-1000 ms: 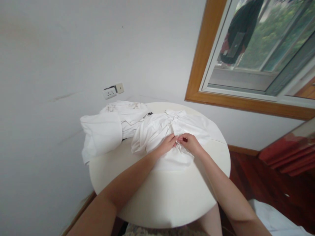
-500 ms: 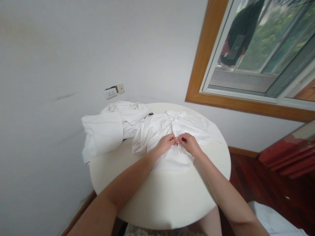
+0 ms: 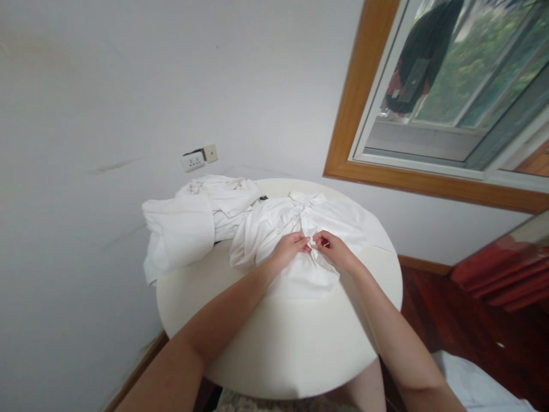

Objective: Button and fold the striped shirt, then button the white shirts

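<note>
A white shirt lies spread and wrinkled on the round table, its collar toward the wall. My left hand is closed, pinching the shirt's front edge near the middle. Close beside it, my right hand pinches the same strip of cloth between thumb and fingers. A fold of the fabric is raised between the two hands. Whatever small part sits between the fingertips, such as a button, is too small to make out.
A heap of white clothes rests at the table's left, partly over its edge. The cream round table stands against the wall, below sockets and a wood-framed window. Pale cloth lies low at right, near a red curtain.
My right hand has shifted slightly right, its fingers a little apart from the left fingertips. The left hand stays nearly in place, and the cloth between them has moved slightly.
</note>
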The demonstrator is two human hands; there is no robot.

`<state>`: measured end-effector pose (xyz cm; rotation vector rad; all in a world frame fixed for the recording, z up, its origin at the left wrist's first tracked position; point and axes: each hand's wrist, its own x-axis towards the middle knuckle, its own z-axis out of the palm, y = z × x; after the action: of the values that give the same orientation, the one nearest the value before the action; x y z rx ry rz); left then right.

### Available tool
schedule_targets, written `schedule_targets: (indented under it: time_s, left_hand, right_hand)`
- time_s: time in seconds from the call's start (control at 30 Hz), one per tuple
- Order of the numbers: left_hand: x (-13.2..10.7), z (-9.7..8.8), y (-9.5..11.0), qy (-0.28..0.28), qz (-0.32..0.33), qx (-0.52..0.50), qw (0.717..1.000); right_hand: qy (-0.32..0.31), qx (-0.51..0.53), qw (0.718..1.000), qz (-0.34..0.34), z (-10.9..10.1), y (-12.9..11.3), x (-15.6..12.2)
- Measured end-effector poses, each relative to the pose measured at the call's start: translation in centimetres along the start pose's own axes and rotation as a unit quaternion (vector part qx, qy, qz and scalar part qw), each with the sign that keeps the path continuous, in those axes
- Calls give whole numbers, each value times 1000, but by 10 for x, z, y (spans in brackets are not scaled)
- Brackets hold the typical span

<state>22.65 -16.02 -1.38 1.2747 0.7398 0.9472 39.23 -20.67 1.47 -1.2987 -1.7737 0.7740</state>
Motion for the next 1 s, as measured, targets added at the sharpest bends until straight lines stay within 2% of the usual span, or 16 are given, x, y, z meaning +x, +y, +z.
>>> schedule_targets:
  time_s: [0.17, 0.63, 1.0]
  left_hand:
    - [0, 0, -1, 25, 2, -34, 999]
    - [-3, -2, -2, -25, 12, -39, 999]
    - [-2, -2, 1, -12, 6, -35, 999]
  right_hand:
    - [-15, 8, 1000, 12, -2, 3, 0]
    - [6, 26, 999, 41, -1, 7, 1]
    - [-17, 77, 995, 56, -3, 11, 2]
